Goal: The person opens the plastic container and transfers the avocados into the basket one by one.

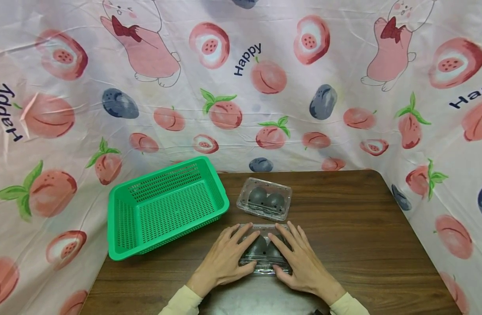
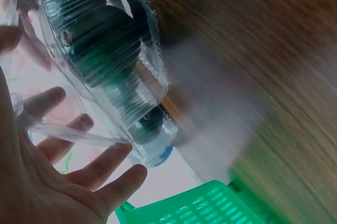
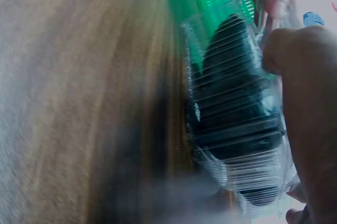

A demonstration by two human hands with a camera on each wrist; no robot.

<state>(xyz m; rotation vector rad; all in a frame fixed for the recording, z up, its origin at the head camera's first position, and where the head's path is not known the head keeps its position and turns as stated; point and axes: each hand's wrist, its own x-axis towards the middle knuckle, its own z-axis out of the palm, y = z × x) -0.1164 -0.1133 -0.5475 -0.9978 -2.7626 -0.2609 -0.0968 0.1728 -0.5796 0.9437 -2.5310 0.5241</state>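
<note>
Both of my hands lie over a clear plastic clamshell box (image 1: pixel 263 266) near the middle of the table in the head view. Inside are dark, rounded fruits (image 1: pixel 258 246) that look like avocados. My left hand (image 1: pixel 229 259) covers the box's left side, fingers spread and fairly straight on the lid, thumb by the front edge. On the opposite side my right hand (image 1: pixel 304 262) touches it likewise. The left wrist view shows the ribbed side of the box (image 2: pixel 150 71) and a thin plastic edge (image 2: pixel 73 132) by the fingers. Whether the lid is fastened, I cannot tell.
Just behind stands another clear box (image 1: pixel 260 214) with dark fruits. A green perforated basket (image 1: pixel 118 218) sits at the left on the brown wooden table (image 1: pixel 367 227). Fruit-patterned cloth (image 1: pixel 260 109) hangs around the back and sides.
</note>
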